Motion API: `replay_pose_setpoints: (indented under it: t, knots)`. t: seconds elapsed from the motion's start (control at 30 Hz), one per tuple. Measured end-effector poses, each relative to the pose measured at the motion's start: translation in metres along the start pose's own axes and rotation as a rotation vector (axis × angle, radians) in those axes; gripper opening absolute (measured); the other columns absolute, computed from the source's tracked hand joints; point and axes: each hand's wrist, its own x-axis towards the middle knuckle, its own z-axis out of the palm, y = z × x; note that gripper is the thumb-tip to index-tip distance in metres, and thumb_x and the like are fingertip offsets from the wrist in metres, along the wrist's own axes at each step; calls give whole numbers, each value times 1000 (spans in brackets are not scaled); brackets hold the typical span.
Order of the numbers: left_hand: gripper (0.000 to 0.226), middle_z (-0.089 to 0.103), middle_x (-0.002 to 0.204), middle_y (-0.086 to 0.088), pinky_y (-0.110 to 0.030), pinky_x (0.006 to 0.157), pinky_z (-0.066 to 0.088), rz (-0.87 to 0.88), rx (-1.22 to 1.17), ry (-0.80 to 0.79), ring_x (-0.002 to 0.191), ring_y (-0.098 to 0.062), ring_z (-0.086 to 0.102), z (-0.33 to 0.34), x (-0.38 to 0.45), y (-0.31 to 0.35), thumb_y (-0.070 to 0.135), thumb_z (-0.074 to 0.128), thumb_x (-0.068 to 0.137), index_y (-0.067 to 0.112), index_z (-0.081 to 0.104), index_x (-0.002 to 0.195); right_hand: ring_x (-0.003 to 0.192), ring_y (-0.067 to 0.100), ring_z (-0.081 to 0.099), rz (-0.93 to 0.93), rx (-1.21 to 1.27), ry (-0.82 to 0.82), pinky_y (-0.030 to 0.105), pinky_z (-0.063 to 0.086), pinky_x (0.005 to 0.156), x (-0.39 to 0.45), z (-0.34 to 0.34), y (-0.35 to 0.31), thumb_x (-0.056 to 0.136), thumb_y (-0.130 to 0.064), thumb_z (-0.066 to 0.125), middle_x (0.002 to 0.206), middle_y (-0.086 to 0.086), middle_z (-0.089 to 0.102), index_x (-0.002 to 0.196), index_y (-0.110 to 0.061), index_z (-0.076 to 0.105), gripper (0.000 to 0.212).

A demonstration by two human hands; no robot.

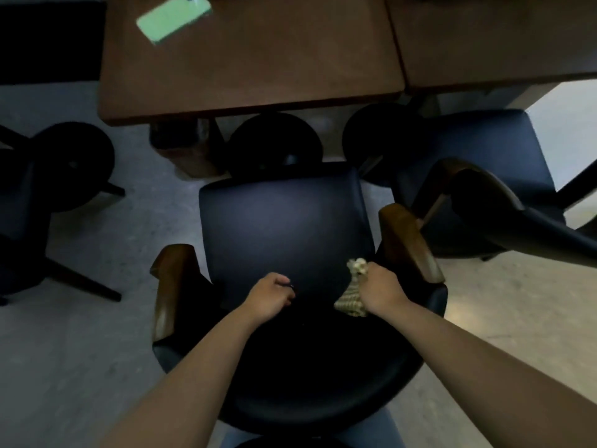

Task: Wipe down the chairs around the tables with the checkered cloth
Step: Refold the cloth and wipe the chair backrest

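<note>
Right hand [381,287] grips checkered cloth [350,297] (over chair [284,227]).

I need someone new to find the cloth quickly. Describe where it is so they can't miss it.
Start at the dark blue chair directly in front of the brown table. At the rear right of its seat, the right hand grips the cloth, bunched up. It is the only pale, checkered thing against the dark seat.

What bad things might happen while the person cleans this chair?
The checkered cloth is bunched up in the right hand, so it may wipe only a narrow strip of the chair seat. The green phone lies near the table's corner, so bumping the table might knock it off.
</note>
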Motion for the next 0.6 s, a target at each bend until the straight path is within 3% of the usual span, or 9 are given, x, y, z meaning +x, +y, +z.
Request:
replay_pose_setpoints:
  t: [0.1,0.23,0.43,0.6]
  knots:
    - [24,65,110,-9,-27,82,47,-13,229,-102,98,-22,61,11,16,-27,20,54,95,14,55,118,110,32,57,-233,-459,-157,37,42,91,12,9,3,90,-8,45,120,13,58,116,-7,52,27]
    - [36,61,124,-10,-31,90,45,-35,547,-129,109,-25,57,13,29,-53,37,48,97,17,51,126,120,30,47,-296,-901,-395,51,20,110,29,9,3,89,-19,49,128,10,55,129,-16,50,41]
    - [66,56,134,-10,-35,86,39,-72,883,-151,119,-28,54,22,37,-58,71,29,89,20,50,127,126,34,42,-253,-940,-549,60,6,114,58,6,8,91,-23,39,136,13,50,128,-16,55,41]
    - [80,50,140,-13,-37,94,35,-117,893,-106,126,-29,49,24,29,-55,75,29,87,12,30,135,137,34,32,-241,-1000,-553,64,0,112,64,13,10,93,-29,34,148,12,39,142,-21,42,50]
